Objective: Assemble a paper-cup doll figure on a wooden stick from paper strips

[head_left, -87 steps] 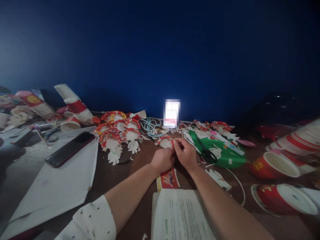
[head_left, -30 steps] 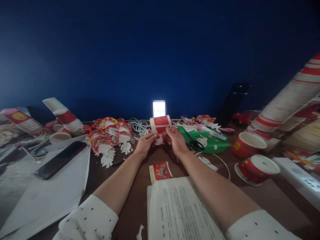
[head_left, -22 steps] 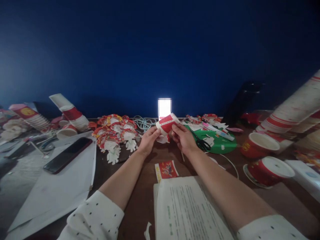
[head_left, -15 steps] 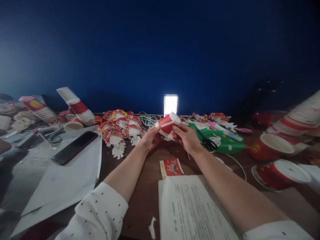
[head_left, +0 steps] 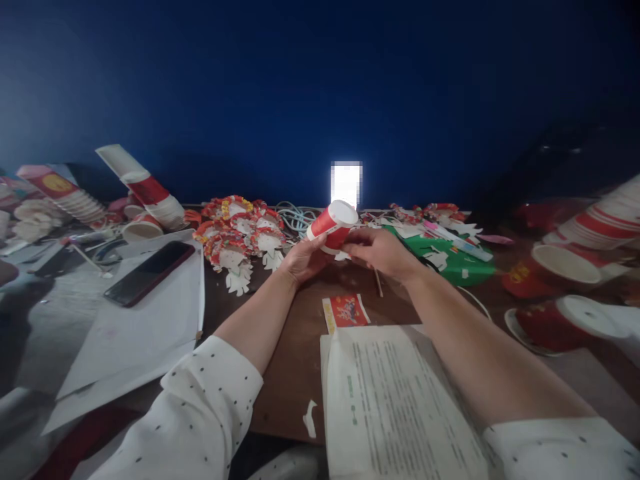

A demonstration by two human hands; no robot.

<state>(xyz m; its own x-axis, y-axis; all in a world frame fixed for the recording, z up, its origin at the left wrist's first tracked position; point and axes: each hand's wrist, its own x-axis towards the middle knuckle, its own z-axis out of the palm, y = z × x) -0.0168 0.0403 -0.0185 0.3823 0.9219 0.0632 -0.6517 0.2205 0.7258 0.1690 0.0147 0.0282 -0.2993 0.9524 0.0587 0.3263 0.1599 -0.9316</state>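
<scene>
A red and white paper cup is held tilted above the table, its round white end up and toward the right. My left hand is closed around the cup's lower left side. My right hand is at the cup's lower right, fingers bent and fingertips pinched at its lower edge. A small white piece shows just under these fingertips; whether it belongs to the cup is unclear. Just right of my right hand lies a green sheet with white paper scraps and pens.
Red and white paper crafts are heaped left of my hands. A phone lies on white sheets at left. Printed papers and a red card are in front. Cup stacks stand at left; a red bowl is at right.
The cup has turned so its round end faces me more. My right hand has slid down from the cup's side to its lower edge. The view has tilted down slightly.
</scene>
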